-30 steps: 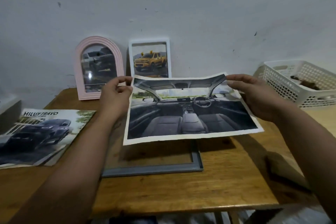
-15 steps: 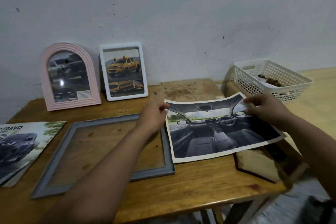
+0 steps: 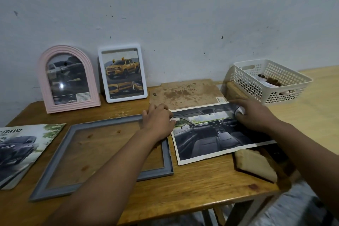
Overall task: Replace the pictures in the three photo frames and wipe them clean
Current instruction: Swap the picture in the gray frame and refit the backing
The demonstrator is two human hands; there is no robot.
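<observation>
A car-interior picture lies flat on the wooden table, to the right of an empty grey frame that also lies flat. My left hand grips the picture's upper left corner. At the upper right corner, my right hand rests with its fingers curled on the paper. A pink arched frame and a white frame lean upright against the wall, each with a truck picture inside. A stained brown backing board sits behind the picture, its near edge under the paper.
A beige cloth lies at the table's right front corner, partly under the picture. A white lattice basket with small items stands at the back right. A truck brochure lies at the left edge.
The picture was held up over the grey frame; both hands have carried it right and lowered it onto the table beside the frame.
</observation>
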